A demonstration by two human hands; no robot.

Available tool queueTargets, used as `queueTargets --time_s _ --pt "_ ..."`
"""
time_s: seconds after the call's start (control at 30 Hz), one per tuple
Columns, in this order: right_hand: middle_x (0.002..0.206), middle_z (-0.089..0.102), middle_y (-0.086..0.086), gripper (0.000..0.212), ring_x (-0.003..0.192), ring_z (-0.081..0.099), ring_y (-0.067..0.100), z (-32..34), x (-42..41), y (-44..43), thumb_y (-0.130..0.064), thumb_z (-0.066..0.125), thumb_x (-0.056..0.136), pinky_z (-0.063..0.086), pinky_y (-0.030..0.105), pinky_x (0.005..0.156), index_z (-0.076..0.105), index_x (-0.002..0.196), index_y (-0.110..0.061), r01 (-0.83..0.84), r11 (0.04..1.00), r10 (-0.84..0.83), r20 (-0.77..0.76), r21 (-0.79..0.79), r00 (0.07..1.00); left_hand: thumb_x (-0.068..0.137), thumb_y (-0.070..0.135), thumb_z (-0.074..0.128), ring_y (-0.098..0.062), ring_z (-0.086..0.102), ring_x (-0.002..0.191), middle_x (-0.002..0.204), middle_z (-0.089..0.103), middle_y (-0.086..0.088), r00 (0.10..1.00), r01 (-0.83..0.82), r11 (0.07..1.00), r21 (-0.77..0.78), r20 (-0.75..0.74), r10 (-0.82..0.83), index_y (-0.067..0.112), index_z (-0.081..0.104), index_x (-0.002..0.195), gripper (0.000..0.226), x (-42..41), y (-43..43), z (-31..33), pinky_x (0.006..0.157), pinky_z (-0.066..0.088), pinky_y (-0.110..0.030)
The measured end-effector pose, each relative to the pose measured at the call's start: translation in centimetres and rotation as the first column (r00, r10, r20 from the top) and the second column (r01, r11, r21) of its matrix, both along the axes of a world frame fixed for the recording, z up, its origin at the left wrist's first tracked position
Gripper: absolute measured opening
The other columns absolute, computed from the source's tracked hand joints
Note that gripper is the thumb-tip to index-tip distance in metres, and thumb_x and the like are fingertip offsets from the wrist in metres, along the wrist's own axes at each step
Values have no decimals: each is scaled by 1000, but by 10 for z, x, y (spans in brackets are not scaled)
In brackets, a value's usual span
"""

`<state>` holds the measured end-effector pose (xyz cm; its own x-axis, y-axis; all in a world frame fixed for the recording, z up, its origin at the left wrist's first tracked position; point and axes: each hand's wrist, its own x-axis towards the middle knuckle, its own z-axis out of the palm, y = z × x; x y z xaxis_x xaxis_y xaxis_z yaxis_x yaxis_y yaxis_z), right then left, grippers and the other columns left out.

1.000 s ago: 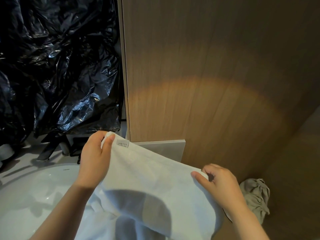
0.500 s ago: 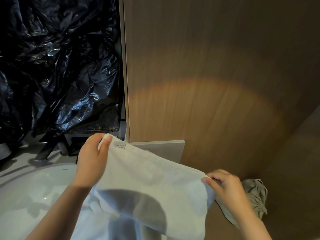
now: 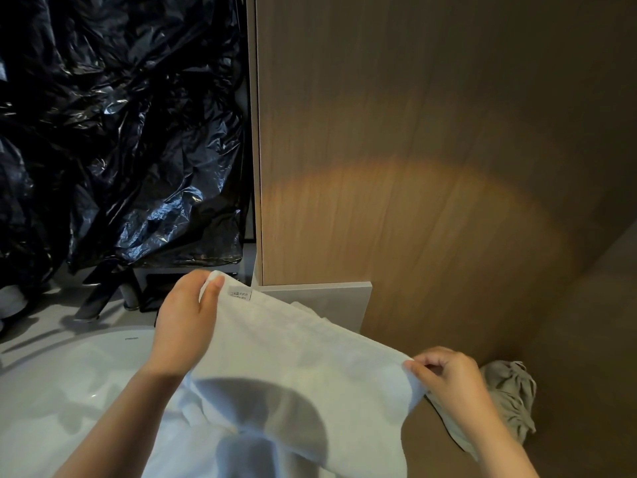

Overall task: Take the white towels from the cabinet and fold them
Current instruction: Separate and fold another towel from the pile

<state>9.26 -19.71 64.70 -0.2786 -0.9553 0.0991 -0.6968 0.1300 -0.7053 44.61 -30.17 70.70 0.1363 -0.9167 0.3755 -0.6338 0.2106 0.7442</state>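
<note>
Towel (image 3: pixel 296 360) edge runs from centre to lower right, pinched between left hand (image 3: pixel 186 326) and right hand (image 3: pixel 451 381), both equally near.

towel (image 3: pixel 296 367) white | plastic sheeting (image 3: pixel 120 132) glossy black | panel (image 3: pixel 413 150) wood-grain brown

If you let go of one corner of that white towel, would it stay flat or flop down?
Probably flop: the white towel sags between the left hand and right hand. It looks soft, not stiff, since it bunches below. Likely not slippery; fingertips alone pinch it.
</note>
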Motion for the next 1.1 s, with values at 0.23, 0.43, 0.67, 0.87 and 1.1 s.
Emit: queueTargets --time_s 0.23,0.43,0.67,0.87,1.1 --pt "77 69 -11 20 77 63 4 -31 3 -14 -19 75 85 52 28 71 76 67 -26 -64 997 62 35 50 997 101 23 45 -17 51 73 75 58 2 1000 5 999 53 12 -5 16 54 77 27 7 -3 -10 62 33 -31" --pt "78 70 -9 17 77 63 4 -49 -1 -42 -21 73 87 49 25 70 76 70 -24 -118 991 111 101 59 989 100 20 47 -22 46 68 73 56 -5 997 -68 994 90 49 64 2 57 84 26 8 -9 -18 58 27 -32" --pt "60 61 -7 36 58 52 4 -58 7 -72 -24 66 93 38 26 59 66 57 -25 -206 975 158 381 88 911 100 21 48 -25 47 79 79 56 -6 988 -139 984 107 88 130 7 57 84 23 15 -10 -24 68 28 -33" --pt "53 46 1 60 51 44 14 -67 1 -73 -68 69 69 32 26 52 46 50 -16 -162 967 49 477 198 878 100 20 48 -26 50 73 76 57 -7 979 -121 991 57 171 109 6 58 79 27 17 -14 -31 63 30 -33" --pt "79 72 -3 6 76 67 11 -40 -14 -72 -19 78 80 46 22 72 80 83 -24 -70 998 63 508 -6 859 100 17 49 -27 47 69 67 50 -1 982 -135 990 46 143 127 12 50 72 29 15 -18 -31 61 28 -34"
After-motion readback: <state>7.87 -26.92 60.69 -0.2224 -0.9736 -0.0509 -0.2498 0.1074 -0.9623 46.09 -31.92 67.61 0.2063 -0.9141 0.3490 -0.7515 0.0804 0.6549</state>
